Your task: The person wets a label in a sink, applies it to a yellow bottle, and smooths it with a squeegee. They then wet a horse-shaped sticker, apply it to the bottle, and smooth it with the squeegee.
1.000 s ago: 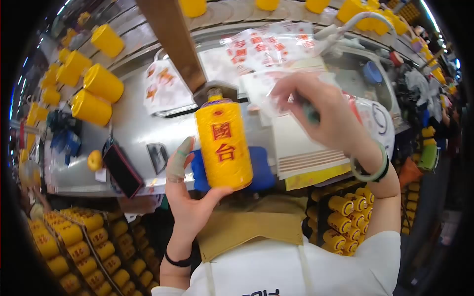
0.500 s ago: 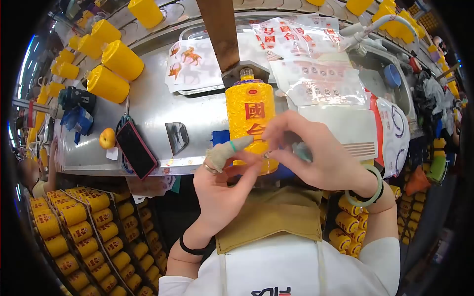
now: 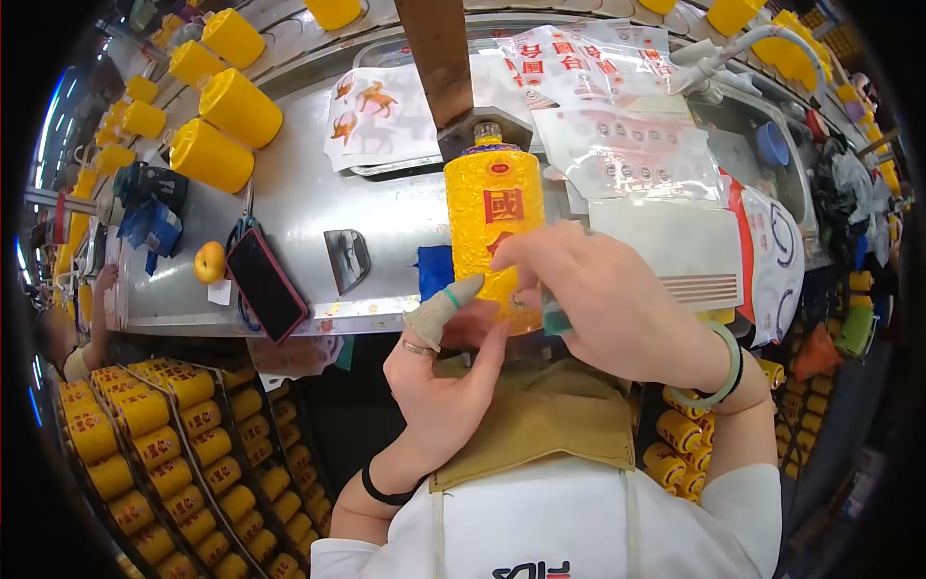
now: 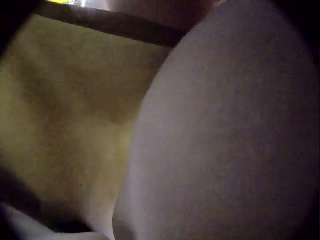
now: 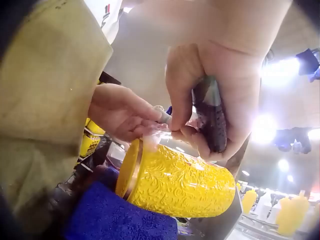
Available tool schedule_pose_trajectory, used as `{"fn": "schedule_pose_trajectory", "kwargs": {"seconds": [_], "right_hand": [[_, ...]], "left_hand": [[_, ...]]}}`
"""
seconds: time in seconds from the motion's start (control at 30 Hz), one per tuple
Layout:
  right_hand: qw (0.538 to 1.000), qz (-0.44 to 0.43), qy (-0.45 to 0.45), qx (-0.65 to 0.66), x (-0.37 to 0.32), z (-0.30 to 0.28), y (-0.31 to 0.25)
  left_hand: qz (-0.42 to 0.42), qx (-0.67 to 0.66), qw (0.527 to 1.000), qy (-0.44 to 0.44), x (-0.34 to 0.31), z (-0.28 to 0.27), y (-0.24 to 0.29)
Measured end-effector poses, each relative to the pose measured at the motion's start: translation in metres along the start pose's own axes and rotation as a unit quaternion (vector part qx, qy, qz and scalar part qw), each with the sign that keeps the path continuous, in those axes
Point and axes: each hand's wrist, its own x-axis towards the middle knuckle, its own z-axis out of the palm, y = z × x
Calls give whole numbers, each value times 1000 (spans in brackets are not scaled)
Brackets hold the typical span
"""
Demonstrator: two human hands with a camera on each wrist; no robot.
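Observation:
A yellow embossed bottle (image 3: 473, 212) with red characters lies propped, its neck at a dark bracket (image 3: 453, 135) and its base toward the person. My left hand (image 3: 444, 362), a grey cover on its forefinger, is at the base; its thumb and fingers pinch a thin clear film (image 5: 152, 137) there. Over the bottle's lower right side is my right hand (image 3: 617, 299). Its curled fingers grip a dark scraper-like piece with a green end (image 5: 212, 112), while its fingertips meet the left fingers at the film. The left wrist view shows mostly skin and the tan apron (image 4: 75, 110).
A blue cloth (image 3: 436, 270) lies beneath the bottle. Transfer sheets (image 3: 617, 145) and white paper (image 3: 666, 241) cover the right side; a phone (image 3: 267, 285) and an apple (image 3: 209, 261) are at left. Upright yellow bottles (image 3: 212, 154) stand behind, with racks of more (image 3: 154, 444) below.
My right hand has come from over the sheets at right to the bottle's lower end. My left hand has moved from the bottle's left side to meet it. The head view has shifted.

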Motion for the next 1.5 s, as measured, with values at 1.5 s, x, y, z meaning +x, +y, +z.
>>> {"fn": "schedule_pose_trajectory", "kwargs": {"seconds": [1.5], "right_hand": [[870,253,156,392,-39,63,26]], "left_hand": [[-190,-218,953,-88,12,-24,-36]]}}
